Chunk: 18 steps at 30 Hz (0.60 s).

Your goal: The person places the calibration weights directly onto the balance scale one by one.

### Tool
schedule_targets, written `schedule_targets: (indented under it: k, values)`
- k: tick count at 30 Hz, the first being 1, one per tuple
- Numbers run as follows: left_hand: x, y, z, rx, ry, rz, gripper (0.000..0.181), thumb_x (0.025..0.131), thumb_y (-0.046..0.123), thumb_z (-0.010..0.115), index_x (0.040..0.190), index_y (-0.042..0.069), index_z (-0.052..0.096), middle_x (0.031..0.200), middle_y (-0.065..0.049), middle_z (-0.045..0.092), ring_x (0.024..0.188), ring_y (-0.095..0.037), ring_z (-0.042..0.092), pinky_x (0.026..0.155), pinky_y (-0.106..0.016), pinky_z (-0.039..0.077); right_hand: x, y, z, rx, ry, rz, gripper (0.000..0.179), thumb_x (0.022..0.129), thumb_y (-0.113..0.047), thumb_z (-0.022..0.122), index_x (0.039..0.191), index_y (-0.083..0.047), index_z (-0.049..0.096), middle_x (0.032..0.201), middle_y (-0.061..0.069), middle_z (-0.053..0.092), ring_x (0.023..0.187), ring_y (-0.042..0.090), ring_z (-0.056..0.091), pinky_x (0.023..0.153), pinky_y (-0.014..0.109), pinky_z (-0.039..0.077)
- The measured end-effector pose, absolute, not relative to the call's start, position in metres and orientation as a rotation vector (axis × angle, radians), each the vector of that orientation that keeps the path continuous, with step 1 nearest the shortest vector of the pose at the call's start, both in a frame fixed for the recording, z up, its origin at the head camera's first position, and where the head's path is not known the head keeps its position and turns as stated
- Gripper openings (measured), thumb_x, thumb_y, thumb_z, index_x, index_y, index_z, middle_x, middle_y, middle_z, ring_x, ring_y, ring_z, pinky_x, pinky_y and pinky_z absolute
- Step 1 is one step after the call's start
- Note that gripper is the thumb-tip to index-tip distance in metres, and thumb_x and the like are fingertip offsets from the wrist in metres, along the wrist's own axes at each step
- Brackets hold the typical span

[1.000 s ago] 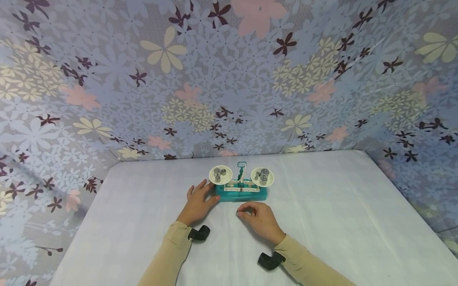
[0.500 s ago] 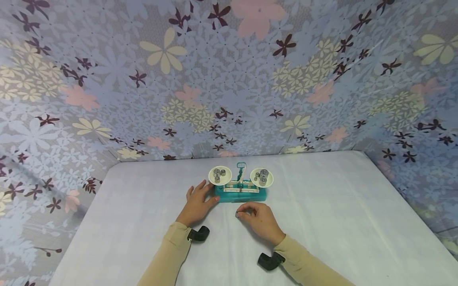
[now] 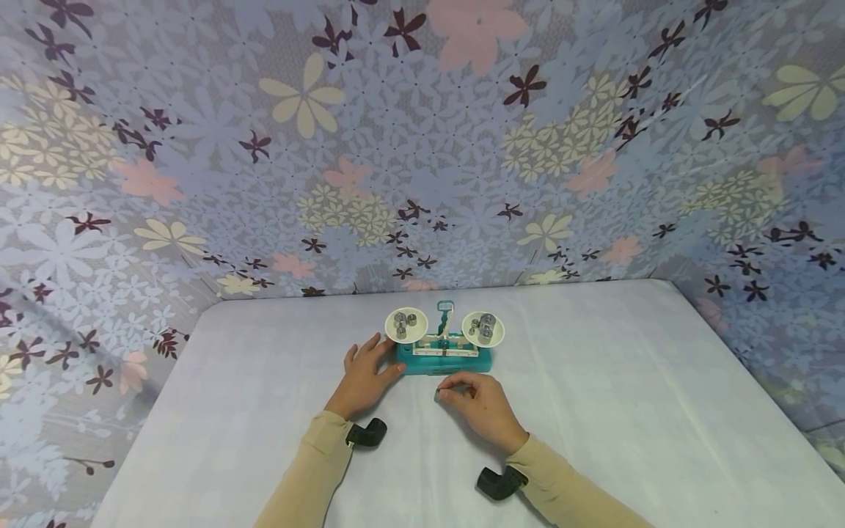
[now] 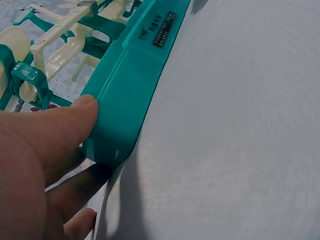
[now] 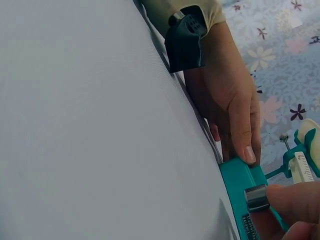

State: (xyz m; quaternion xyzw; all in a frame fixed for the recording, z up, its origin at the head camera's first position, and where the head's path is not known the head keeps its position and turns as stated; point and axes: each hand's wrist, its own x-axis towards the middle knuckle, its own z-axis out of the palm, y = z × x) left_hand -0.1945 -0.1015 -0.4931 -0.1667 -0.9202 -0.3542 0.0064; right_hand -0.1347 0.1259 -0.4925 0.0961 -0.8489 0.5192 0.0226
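Note:
A green tray balance [image 3: 444,364] with two cream pans stands on the white-covered table. My left hand [image 3: 361,378] holds the left end of its base, thumb on the top edge and fingers at the end face, as the left wrist view shows. Between the thumb and index finger of my right hand [image 3: 485,407] I pinch a small silver metal weight [image 5: 257,198], in front of the base. The left pan [image 3: 407,340] bears three metal weights [image 3: 400,319]. Several more weights [image 3: 487,323] of different sizes sit in the right pan [image 3: 498,336].
The table [image 3: 627,411] has a white cloth over it. Behind and beside it hangs a flower-patterned curtain or wall covering [image 3: 422,147]. A black camera mount sits on each wrist, the left one [image 3: 367,433] and the right one [image 3: 500,482].

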Motion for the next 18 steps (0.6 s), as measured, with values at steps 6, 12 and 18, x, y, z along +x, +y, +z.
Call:
schedule_targets:
  k: [6,12,18]
  values:
    - [-0.1944,-0.1017,-0.4913,-0.545,-2.87,-1.107,0.059,0.09,0.04,0.058,0.137,0.007,0.045,0.14,-0.011,0.045,0.137,-0.03,0.024,0.109,-0.056,0.001,-0.1339,0.1256,-0.4904,0.288,-2.613,1.622,0.005,0.082,-0.023,0.071,0.086,-0.023,0.07,0.087,-0.01,0.066,0.053,0.01,0.046,0.05,0.023,0.04]
    - [-0.195,-0.1023,-0.4923,-0.552,-2.868,-1.104,0.059,0.09,0.04,0.057,0.137,0.007,0.044,0.14,-0.011,0.044,0.137,-0.03,0.024,0.108,-0.057,0.001,-0.1336,0.1243,-0.4885,0.262,-2.555,1.706,0.007,0.083,-0.02,0.071,0.089,-0.018,0.071,0.089,-0.004,0.067,0.05,0.01,0.044,0.047,0.022,0.038]
    - [-0.1952,-0.1034,-0.4943,-0.566,-2.853,-1.105,0.059,0.089,0.04,0.058,0.137,0.007,0.045,0.14,-0.011,0.045,0.136,-0.031,0.025,0.108,-0.058,0.002,-0.1326,0.1247,-0.4844,0.25,-2.544,1.71,0.006,0.083,-0.021,0.07,0.089,-0.021,0.071,0.085,-0.006,0.065,0.046,0.009,0.041,0.044,0.021,0.035]
